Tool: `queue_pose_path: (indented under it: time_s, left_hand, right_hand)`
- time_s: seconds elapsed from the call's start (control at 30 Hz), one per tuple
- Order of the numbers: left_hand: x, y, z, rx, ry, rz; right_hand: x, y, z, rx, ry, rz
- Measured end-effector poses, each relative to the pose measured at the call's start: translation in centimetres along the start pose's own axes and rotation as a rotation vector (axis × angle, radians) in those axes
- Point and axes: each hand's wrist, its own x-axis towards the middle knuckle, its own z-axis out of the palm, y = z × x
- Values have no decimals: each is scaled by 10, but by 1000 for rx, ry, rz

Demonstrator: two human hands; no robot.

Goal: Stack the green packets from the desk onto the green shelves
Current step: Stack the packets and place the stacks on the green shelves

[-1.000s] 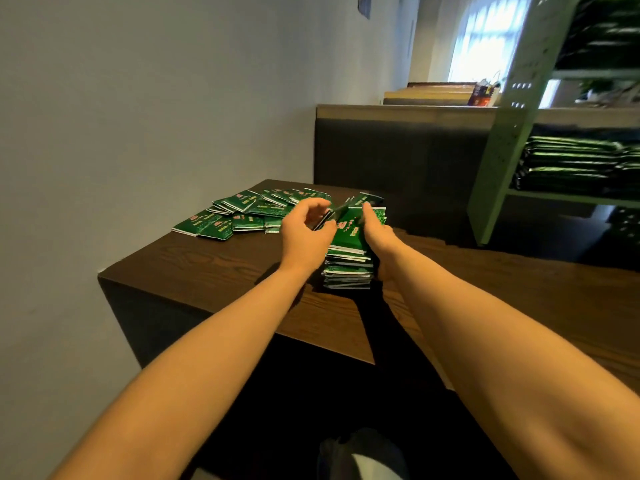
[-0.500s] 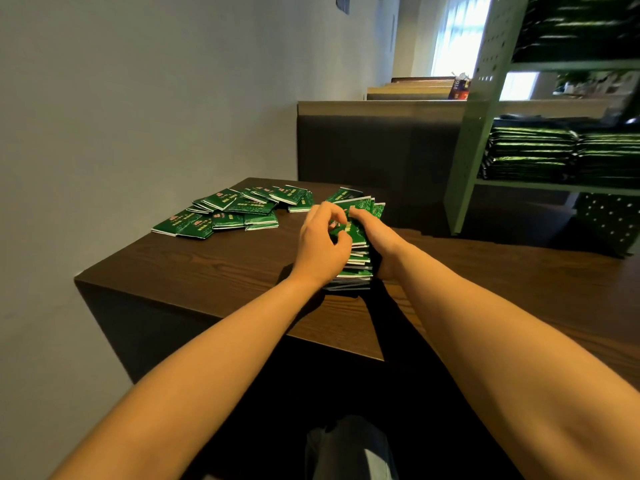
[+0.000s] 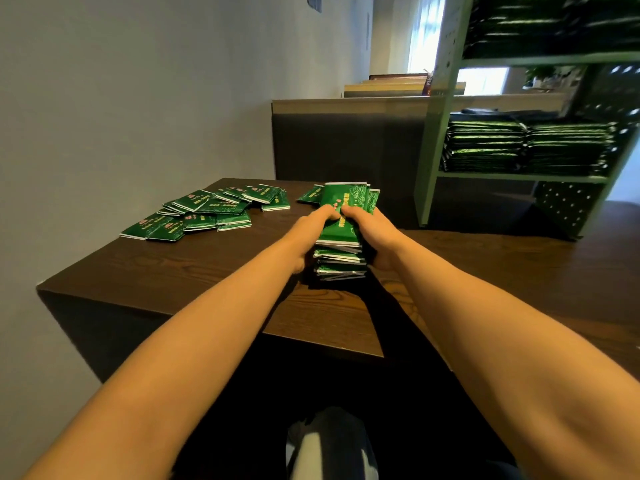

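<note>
Green stack, head view: a stack of green packets (image 3: 341,251) stands on the dark wooden desk (image 3: 166,275) straight ahead of the person. Its top packet faces up and its edges are roughly squared.
Left hand: the left hand (image 3: 306,237) clasps the stack's left side, with its fingers curled over onto the top packet.
Right hand: the right hand (image 3: 375,233) mirrors it on the right side. Its fingertips nearly meet the left's on top, so the stack is squeezed between both palms.
Lift status: the bottom of the stack looks to be resting on the desk, though shadow there makes this hard to be sure of.
Loose packets: a scattered spread of loose packets (image 3: 207,213) lies at the far left of the desk, well apart from the stack. One more single packet (image 3: 309,195) lies just behind the stack.
Green shelves: the green shelves (image 3: 519,176) stand at the right, beyond the desk corner.
Shelf contents: dark green shelved piles (image 3: 519,147) already fill the middle level, and more sit on the level above, blurred.
Done: judging by the filled shelves, a good share is stacked, and one batch is gathered and gripped.
Left: this batch has yet to be carried over, and the loose spread has yet to be gathered and shelved.
</note>
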Motion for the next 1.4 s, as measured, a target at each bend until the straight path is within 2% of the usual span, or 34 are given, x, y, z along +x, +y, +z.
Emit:
queue_pose_path:
  time_s: [0.07, 0.13, 0.23, 0.33, 0.53, 0.67, 0.87, 0.97, 1.07, 1.2, 1.4]
  left_hand:
    - [-7, 5, 5, -45, -83, -1]
    - [-5, 7, 11, -70, -100, 3]
    - [7, 7, 22, -41, -36, 38]
    - [4, 12, 37, 1, 36, 156]
    - [-1, 13, 54, 24, 41, 293]
    - [-2, -1, 65, -147, -7, 304]
    - [-3, -19, 67, -361, -40, 271]
    - [-2, -12, 65, -332, -39, 309]
    - [4, -6, 63, -262, 36, 314]
    - [11, -10, 64, -116, 61, 303]
    - [15, -16, 68, -203, 31, 292]
  right_hand:
    - [0, 1, -5, 1, -5, -11]
    - [-5, -1, -15, -1, 13, 7]
    - [-15, -9, -26, 40, 1, 76]
    - [-23, -12, -32, 105, 1, 156]
    - [-22, -12, -38, 142, 34, 119]
    - [-30, -3, -35, 197, 124, 56]
    - [-32, 8, -34, 104, 82, 47]
    - [-27, 9, -37, 28, 71, 21]
    - [-27, 13, -38, -94, 42, -53]
    - [-23, 17, -39, -134, 4, -49]
    - [-11, 19, -45, -156, 2, 13]
